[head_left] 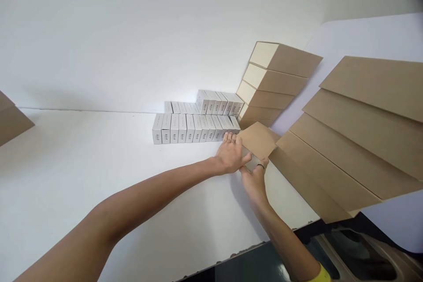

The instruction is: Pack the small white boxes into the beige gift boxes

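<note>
A small brown cardboard box [258, 138] with a pale front side sits at the right end of the row of white boxes. My left hand [231, 153] is closed at its left side, fingers curled by the last white boxes and thumb towards the pale side. From the near side, my right hand [255, 180], with a dark ring on one finger, grips the same box. Several narrow white boxes [186, 128] with small dark print stand side by side in a front row. More white boxes [220, 102] form a row behind, partly stacked higher.
Larger brown boxes with cream ends [264, 55] are stacked behind, against the wall. More brown boxes [350, 141] rise in a stack at the right. Another brown box [13, 119] shows at the left edge. The white table's chipped front edge [244, 251] runs below my right forearm.
</note>
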The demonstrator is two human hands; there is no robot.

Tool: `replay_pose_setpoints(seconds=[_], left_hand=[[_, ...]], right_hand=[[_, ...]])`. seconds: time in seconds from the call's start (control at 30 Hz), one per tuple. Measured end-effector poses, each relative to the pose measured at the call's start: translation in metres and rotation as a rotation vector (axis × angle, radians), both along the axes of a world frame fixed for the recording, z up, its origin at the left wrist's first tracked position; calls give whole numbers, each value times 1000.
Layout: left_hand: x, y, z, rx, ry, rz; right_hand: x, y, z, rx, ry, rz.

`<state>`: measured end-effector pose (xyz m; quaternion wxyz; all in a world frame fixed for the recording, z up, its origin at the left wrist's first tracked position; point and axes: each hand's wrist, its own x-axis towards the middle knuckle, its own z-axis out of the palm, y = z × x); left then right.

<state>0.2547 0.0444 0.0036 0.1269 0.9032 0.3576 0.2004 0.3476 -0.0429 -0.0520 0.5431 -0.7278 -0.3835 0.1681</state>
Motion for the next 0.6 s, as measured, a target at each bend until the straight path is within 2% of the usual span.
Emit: replay_pose_setpoints(seconds=[0.17, 0.3, 0.43, 0.53, 0.6], left_hand=[[-22, -14, 3, 26, 2, -3], [-49, -35, 5, 44, 29, 24], [-89, -76, 1, 66, 63, 48], [-127, -112, -8, 130, 72, 47], [-156, -135, -14, 192, 54, 54]], right_hand=[[-22, -13, 9, -65, 76, -4], [-49, -33, 17, -101, 115, 20], [-91, -76, 16, -126, 172, 63], [-118, -118, 3, -108, 252, 116], [-126, -144, -6, -66, 295, 169]])
